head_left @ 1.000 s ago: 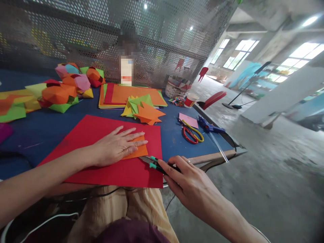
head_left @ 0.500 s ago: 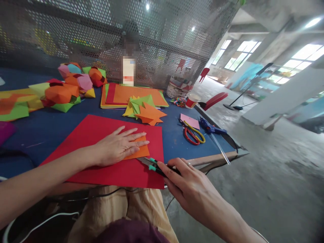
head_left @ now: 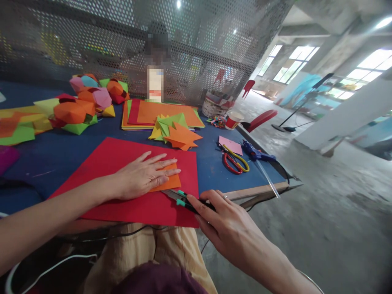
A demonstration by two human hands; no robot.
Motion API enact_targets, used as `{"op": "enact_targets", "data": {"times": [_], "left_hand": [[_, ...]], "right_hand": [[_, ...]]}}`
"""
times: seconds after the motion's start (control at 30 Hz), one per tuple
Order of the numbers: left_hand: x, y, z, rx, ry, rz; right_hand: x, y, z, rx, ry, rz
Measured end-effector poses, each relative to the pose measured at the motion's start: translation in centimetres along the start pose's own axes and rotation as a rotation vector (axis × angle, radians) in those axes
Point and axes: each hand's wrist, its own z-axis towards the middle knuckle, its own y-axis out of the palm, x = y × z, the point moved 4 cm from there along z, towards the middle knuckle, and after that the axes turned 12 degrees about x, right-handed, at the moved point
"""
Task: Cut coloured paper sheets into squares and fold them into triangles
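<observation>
My left hand (head_left: pixel 143 175) lies flat with fingers spread, pressing a small orange paper piece (head_left: pixel 172 179) onto a large red sheet (head_left: pixel 122 210). Part of the orange piece is hidden under the palm and fingers. My right hand (head_left: pixel 223 216) is closed round a utility knife (head_left: pixel 183 200) with a black and teal body. Its blade points left and lies along the lower edge of the orange paper, close below my left thumb. The red sheet rests at the front of the blue table and reaches its near edge.
Cut paper stars (head_left: pixel 180 134) and a stack of coloured paper (head_left: pixel 165 112) lie behind the sheet. Scissors (head_left: pixel 234 161), a blue glue gun (head_left: pixel 259 152) and a paper cup (head_left: pixel 234 121) are at the right. Folded paper shapes (head_left: pixel 75 112) stand back left, before a perforated metal panel (head_left: pixel 199 53).
My right hand has moved slightly left, bringing the knife blade further along the orange paper's lower edge. My left hand keeps its place.
</observation>
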Motion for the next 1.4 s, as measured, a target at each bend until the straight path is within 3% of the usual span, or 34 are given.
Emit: {"op": "enact_targets", "data": {"times": [1.13,1.4], "left_hand": [[0.1,-0.1,0.1,-0.010,-0.001,0.033],[-1.4,-0.7,1.0,-0.048,0.084,0.045]], "right_hand": [[-1.1,0.2,1.3,-0.051,-0.038,0.037],[-1.0,0.4,1.4,-0.051,-0.068,-0.004]]}}
